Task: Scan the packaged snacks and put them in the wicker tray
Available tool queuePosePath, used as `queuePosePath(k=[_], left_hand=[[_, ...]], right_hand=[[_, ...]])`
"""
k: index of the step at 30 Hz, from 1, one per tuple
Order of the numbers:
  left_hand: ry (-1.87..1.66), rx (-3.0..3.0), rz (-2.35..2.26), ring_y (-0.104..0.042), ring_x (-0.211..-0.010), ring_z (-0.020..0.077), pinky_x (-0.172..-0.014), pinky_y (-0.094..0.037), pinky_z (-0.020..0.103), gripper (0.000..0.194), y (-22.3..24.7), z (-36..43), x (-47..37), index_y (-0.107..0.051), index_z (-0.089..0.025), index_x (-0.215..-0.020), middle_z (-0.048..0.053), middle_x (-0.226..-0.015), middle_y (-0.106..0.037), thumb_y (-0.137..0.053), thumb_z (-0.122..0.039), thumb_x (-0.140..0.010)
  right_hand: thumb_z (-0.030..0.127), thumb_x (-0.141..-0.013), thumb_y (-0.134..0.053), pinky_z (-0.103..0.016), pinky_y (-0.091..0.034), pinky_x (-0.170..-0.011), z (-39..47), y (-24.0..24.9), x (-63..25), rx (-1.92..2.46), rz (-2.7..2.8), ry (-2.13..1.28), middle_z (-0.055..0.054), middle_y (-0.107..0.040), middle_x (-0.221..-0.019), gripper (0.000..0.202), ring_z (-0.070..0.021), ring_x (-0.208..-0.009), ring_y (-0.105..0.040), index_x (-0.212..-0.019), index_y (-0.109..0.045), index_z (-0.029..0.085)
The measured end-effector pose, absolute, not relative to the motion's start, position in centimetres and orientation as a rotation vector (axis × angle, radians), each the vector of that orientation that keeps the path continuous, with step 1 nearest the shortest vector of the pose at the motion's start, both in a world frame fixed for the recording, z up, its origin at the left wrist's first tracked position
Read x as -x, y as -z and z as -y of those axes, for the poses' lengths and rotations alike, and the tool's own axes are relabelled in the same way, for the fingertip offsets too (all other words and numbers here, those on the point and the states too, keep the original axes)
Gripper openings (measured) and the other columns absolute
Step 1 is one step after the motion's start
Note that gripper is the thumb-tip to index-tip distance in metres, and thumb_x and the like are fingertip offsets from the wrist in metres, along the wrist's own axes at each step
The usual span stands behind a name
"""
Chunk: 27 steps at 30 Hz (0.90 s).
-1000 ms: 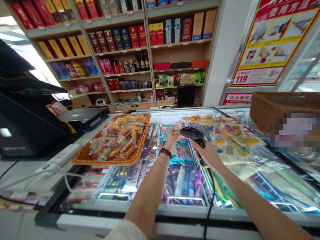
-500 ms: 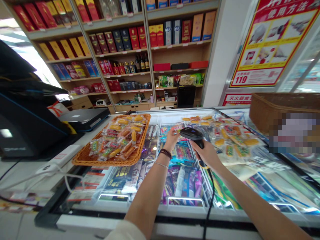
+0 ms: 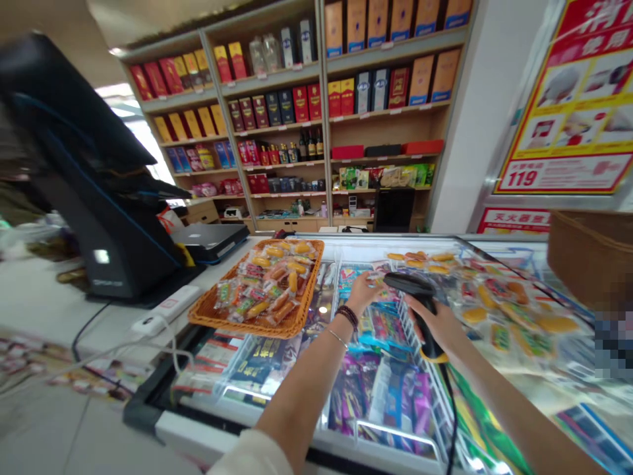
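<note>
My right hand [image 3: 435, 323] is wrapped round the handle of a black barcode scanner [image 3: 410, 285], its head pointing left and its cord hanging down. Just left of the scanner head, my left hand [image 3: 364, 293], with a beaded bracelet on the wrist, pinches a small wrapped snack [image 3: 380, 269], partly hidden by the fingers and scanner. Both hands are above a glass-topped freezer [image 3: 341, 245]. To the left, an orange wicker tray [image 3: 310, 284] holds many wrapped sausages [image 3: 277, 270]. More wrapped sausages [image 3: 494, 303] lie loose on the glass at right.
A dark checkout screen [image 3: 93, 178] and a flat scale [image 3: 212, 239] stand on the left counter. A white power strip [image 3: 168, 309] trails cables near the tray. At right is a brown basket [image 3: 588, 257]. Shelves of boxed goods [image 3: 380, 95] line the back.
The view has swung left and tilted up, so everything appears further right and lower. The scanner's head has tilted; both hands keep their holds.
</note>
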<state>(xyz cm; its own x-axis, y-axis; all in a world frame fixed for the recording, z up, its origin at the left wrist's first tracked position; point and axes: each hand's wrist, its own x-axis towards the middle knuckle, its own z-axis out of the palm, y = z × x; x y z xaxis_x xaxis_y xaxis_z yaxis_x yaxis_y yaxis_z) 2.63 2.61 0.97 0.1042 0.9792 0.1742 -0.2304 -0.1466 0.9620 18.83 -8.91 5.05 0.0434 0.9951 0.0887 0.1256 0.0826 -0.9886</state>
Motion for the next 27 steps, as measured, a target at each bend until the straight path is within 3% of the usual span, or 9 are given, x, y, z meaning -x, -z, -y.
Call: queuePosePath(k=[4,9,13,16,18,20,27], left_hand=[[-1.353,-1.182,-0.987,-0.061,-0.061,0.0120,-0.069,-0.058,0.034,0.044,-4.5,-3.2,2.1,-0.060,-0.017,-0.082,0.001,-0.073,-0.064,-0.095,-0.035,-0.061],[-1.590,-1.275,-1.280,-0.064,-0.069,0.0172,-0.069,-0.057,0.034,0.036,-10.1,-2.8,10.3,-0.061,-0.018,-0.081,0.003,-0.075,-0.064,-0.086,-0.043,-0.072],[-1.787,-1.438,-1.619,-0.066,-0.107,0.0319,-0.097,-0.052,0.042,0.028,-12.8,-0.9,16.0,-0.066,-0.021,-0.084,0.011,-0.091,-0.072,-0.085,-0.036,-0.070],[-1.839,-1.586,-1.999,-0.046,-0.139,0.0432,-0.117,-0.034,0.055,0.041,-13.8,1.2,17.4,-0.068,-0.018,-0.107,0.021,-0.131,-0.065,-0.081,-0.021,-0.069],[-1.784,-1.781,-2.095,-0.037,-0.146,0.0420,-0.121,-0.028,0.058,0.049,-14.1,2.2,16.3,-0.063,-0.017,-0.124,0.022,-0.147,-0.054,-0.073,-0.019,-0.076],[-1.722,-2.002,-2.002,-0.037,-0.146,0.0389,-0.122,-0.027,0.057,0.050,-13.8,2.4,13.5,-0.060,-0.018,-0.131,0.020,-0.150,-0.050,-0.067,-0.019,-0.082],[-1.395,-2.292,-1.010,-0.061,-0.118,0.0343,-0.112,-0.041,0.050,0.027,-8.2,1.1,-5.4,-0.070,-0.021,-0.106,0.015,-0.115,-0.070,-0.070,-0.015,-0.079]], right_hand=[[0.062,-0.073,-0.078,-0.027,-0.039,-0.032,7.4,-6.7,-17.1,1.151,1.209,-1.110,0.000,-0.058,-0.050,0.044,-0.0131,-0.034,-0.047,-0.065,-0.061,0.022],[0.064,-0.070,-0.081,-0.030,-0.041,-0.030,6.2,-7.9,-14.3,1.049,1.252,-1.138,-0.001,-0.054,-0.046,0.046,-0.0149,-0.034,-0.047,-0.061,-0.060,0.023],[0.064,-0.071,-0.080,-0.029,-0.040,-0.030,6.3,-7.4,-13.2,1.015,1.283,-1.133,-0.001,-0.057,-0.050,0.045,-0.0133,-0.034,-0.045,-0.065,-0.061,0.023],[0.063,-0.069,-0.081,-0.028,-0.038,-0.030,7.0,-7.4,-13.8,1.032,1.228,-1.118,0.000,-0.056,-0.050,0.046,-0.0129,-0.034,-0.045,-0.066,-0.060,0.023],[0.063,-0.066,-0.083,-0.027,-0.037,-0.030,7.7,-7.9,-15.0,1.038,1.170,-1.080,0.000,-0.055,-0.050,0.047,-0.0121,-0.034,-0.045,-0.064,-0.058,0.023],[0.063,-0.066,-0.083,-0.026,-0.039,-0.033,8.4,-8.7,-16.7,1.035,1.117,-1.036,0.001,-0.056,-0.053,0.048,-0.0113,-0.036,-0.047,-0.066,-0.058,0.022],[0.059,-0.067,-0.084,-0.025,-0.040,-0.035,12.0,-10.6,-25.2,1.118,0.953,-0.809,0.004,-0.058,-0.060,0.047,-0.0108,-0.040,-0.050,-0.077,-0.056,0.022]])
